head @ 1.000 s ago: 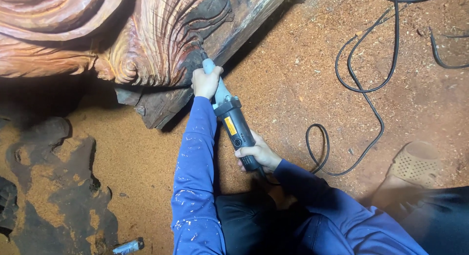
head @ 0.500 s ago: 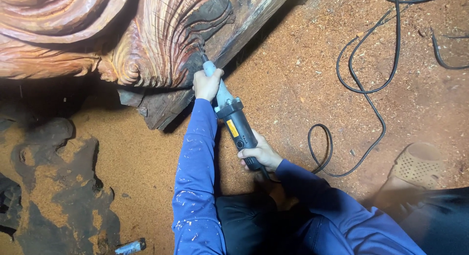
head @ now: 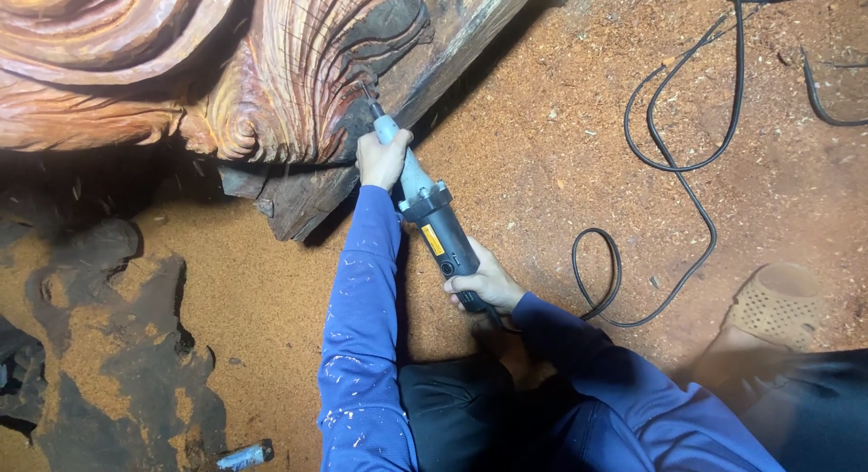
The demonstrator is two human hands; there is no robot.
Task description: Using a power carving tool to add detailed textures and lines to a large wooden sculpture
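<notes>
Left hand (head: 382, 158) is clenching the grey nose of the grinder (head: 432, 212), right at the lower edge of the carved wood (head: 298, 74). Right hand (head: 486, 282) is gripping the grinder's black rear body, farther from the carving. Tool tip is touching the carving's dark grooves. Black cable (head: 674, 165) is lying on the sawdust, well apart from the carving.

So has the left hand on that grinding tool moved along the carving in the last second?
Barely: the left hand holds the same spot on the tool, against the carved shell's lower edge.
</notes>
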